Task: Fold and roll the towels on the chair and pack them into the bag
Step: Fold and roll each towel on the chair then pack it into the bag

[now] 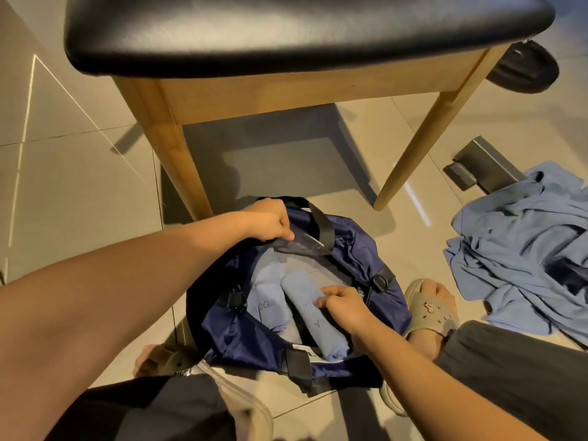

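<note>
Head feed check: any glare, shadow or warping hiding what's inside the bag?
Head view: dim, warm light; wide-angle bowing bends the chair seat and swells the left forearm. Head view: glare streaks on the floor tiles, chair shadow beyond the bag; both rolled towels inside read clearly.

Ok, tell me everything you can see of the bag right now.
The bag is navy, of shiny nylon-like cloth, with black straps and buckles. It lies open on the floor before the chair, between the person's feet. The left hand pinches its far rim up; the right hand reaches inside, gripping one of two rolled towels lying side by side.
</note>
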